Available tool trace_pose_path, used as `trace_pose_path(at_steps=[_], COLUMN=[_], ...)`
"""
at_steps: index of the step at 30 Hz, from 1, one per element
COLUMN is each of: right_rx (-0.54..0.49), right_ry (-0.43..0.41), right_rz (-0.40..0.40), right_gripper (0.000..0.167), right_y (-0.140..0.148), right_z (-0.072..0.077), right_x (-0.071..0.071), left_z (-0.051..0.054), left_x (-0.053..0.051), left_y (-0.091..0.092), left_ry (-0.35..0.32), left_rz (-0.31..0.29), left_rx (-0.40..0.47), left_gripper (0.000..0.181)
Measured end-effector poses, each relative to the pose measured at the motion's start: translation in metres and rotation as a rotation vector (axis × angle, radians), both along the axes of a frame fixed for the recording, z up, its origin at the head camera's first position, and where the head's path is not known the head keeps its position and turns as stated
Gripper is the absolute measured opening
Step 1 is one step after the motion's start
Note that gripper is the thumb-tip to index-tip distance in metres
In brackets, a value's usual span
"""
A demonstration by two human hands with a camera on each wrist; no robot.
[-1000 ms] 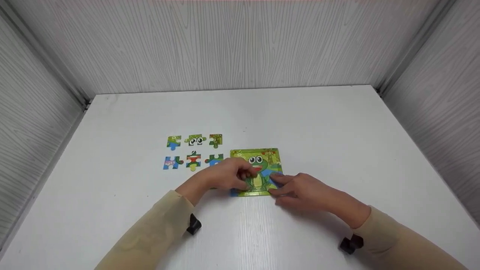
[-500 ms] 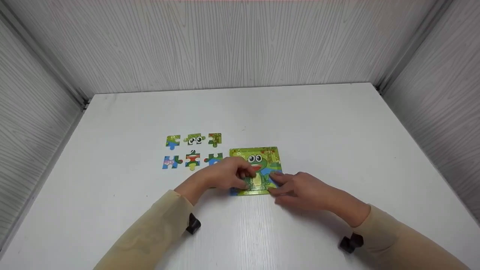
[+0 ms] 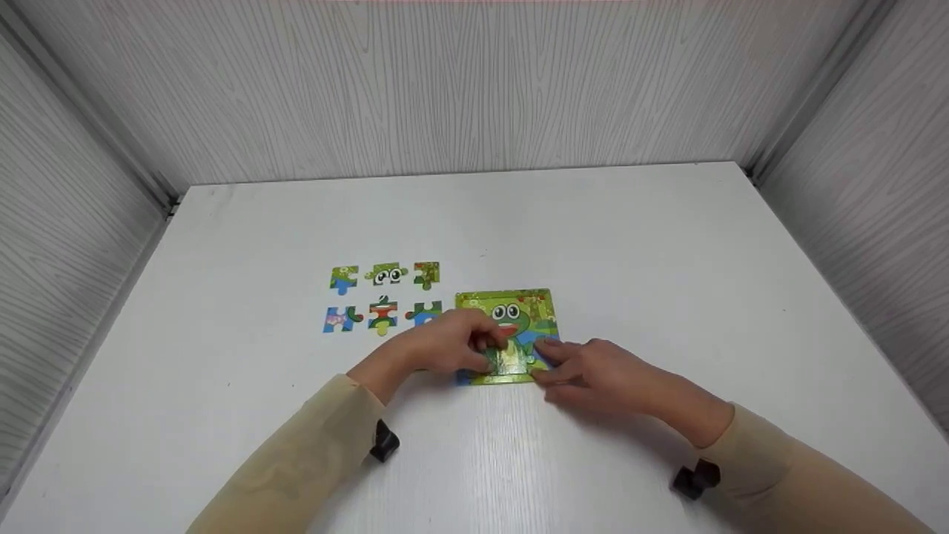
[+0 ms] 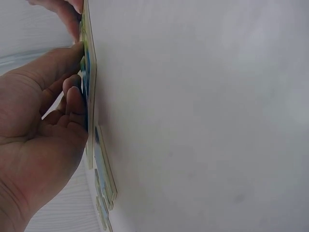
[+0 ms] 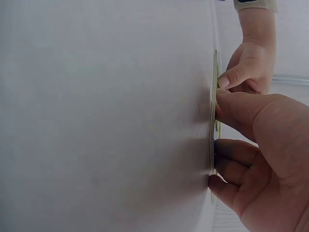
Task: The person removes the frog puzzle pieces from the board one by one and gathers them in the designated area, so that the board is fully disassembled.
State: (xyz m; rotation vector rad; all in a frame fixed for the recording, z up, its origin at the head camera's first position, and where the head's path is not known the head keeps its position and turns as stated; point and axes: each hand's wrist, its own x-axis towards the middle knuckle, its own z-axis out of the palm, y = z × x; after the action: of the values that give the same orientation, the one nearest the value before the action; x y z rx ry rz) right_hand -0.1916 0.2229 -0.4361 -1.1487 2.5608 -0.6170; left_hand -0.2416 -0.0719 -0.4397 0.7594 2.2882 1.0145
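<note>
In the head view a square frog puzzle board (image 3: pixel 546 326) lies on the table, with a raised green border and the frog's eyes and mouth showing. Over its lower left part the left hand (image 3: pixel 456 345) bends its fingers and pinches at a puzzle piece (image 3: pixel 511 361) with the pale belly, which catches glare. Part of that piece is hidden by fingers. On the board's lower right side the right hand (image 3: pixel 600 378) holds with thumb and fingers. Seen edge-on in the left wrist view, the board (image 4: pixel 91 96) has the left hand's (image 4: pixel 43 116) fingertips against its face.
Left of the board lie several loose puzzle pieces in rows, among them an eyes piece (image 3: pixel 386 275) and a red mouth piece (image 3: pixel 382 315). One piece is partly covered by the left hand. Grey wood-grain panels (image 3: pixel 460 89) enclose the white table (image 3: pixel 630 245) at the back and sides.
Both hands stay almost in place at the board. The belly piece looks brighter and shinier than before, as though its tilt has shifted. The loose pieces have not moved.
</note>
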Motion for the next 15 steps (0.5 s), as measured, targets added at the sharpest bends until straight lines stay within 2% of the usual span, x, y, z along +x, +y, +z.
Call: trace_pose_path(at_steps=[4,11,15], right_rx=[0.004,0.001,-0.01], right_ry=[0.002,0.048,0.049], right_rz=[-0.004,0.026,0.027], right_gripper=[0.036,0.034,0.034], right_y=[-0.0006,0.0007,0.0009], right_z=[0.0002,-0.0023,-0.0037], right_x=[-0.0003,-0.0002,-0.0003], left_z=[-0.0001,-0.0006,-0.0015], left_x=[0.0,0.0002,0.0011], left_y=[-0.0001,-0.0001,-0.0008], left_ry=[-0.008,0.023,0.014], left_rz=[0.0,-0.027,-0.013], left_rx=[0.006,0.053,0.052], left_gripper=[0.027,0.026,0.027])
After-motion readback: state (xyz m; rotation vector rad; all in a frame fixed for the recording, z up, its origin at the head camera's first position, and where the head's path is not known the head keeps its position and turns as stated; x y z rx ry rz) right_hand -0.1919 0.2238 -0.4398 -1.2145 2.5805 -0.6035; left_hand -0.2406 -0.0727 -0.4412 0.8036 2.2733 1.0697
